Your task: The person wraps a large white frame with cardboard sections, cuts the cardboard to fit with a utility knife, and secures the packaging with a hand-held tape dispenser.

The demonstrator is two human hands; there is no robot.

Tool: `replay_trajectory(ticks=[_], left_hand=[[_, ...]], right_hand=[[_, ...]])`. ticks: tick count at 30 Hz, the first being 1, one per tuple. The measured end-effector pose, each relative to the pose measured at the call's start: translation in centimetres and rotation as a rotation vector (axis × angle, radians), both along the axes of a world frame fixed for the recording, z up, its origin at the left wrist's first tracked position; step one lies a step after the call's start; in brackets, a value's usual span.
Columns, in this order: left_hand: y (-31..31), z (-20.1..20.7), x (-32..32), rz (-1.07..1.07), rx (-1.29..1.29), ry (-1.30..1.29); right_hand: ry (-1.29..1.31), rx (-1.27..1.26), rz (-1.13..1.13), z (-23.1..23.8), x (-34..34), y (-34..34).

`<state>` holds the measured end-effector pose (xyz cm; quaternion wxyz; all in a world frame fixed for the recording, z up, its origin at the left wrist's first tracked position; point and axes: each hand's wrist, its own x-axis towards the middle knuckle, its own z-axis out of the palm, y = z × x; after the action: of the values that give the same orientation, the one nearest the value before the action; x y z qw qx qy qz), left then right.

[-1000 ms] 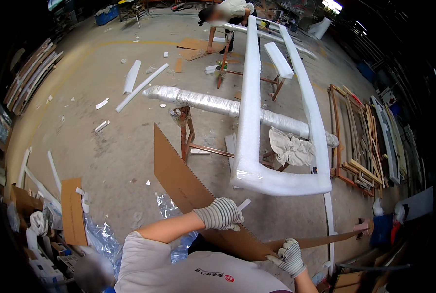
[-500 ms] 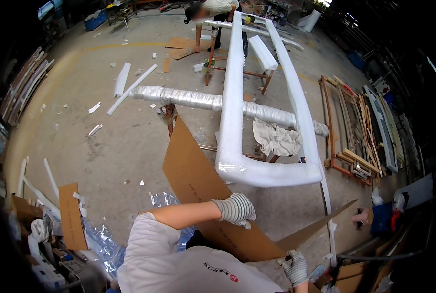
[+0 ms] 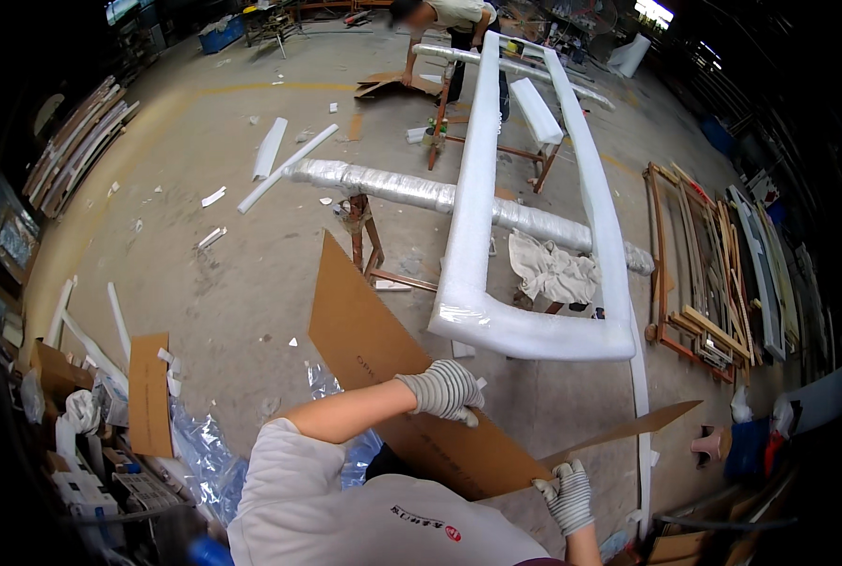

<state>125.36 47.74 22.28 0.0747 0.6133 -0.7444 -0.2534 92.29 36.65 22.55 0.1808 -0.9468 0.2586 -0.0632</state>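
Observation:
A long brown cardboard sheet slants in front of me, bent near its right end so that a flap sticks out to the right. My left hand, in a grey-striped glove, is closed over the sheet's upper edge near its middle. Close to the bend, my right hand in a matching glove pinches the sheet. Just beyond the cardboard lies a large rectangular frame wrapped in white foam. It rests on padded, film-wrapped bars. A crumpled white cloth hangs over the nearer bar.
At the far end a co-worker bends down, one hand on brown cardboard on the floor. Metal and wooden strips lie in a rack at right. Clear plastic film and a cardboard piece are at lower left.
The whole scene has shifted a little right in view as my head turned. Both my hands keep their hold on the cardboard sheet. The co-worker's cardboard has been tilted up slightly.

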Motion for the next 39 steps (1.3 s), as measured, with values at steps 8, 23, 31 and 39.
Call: replay_trajectory(ticks=[8,23,31,39], left_hand=[[1.4,-1.2,1.5,0.066,-0.002,0.088],[0.9,-2.5,0.1,0.079,-0.152,0.213],[-2.6,-1.3,2.6,0.339,-0.279,0.603],[-1.9,-0.6,13.3,1.069,-0.402,0.441]], right_hand=[[-0.090,0.016,0.167,0.6,1.6,0.0],[-0.084,-0.012,0.225,2.2,0.4,0.3],[-0.112,-0.045,0.174,1.9,-0.9,-0.1],[-0.094,-0.028,0.112,0.9,-1.5,-0.9]])
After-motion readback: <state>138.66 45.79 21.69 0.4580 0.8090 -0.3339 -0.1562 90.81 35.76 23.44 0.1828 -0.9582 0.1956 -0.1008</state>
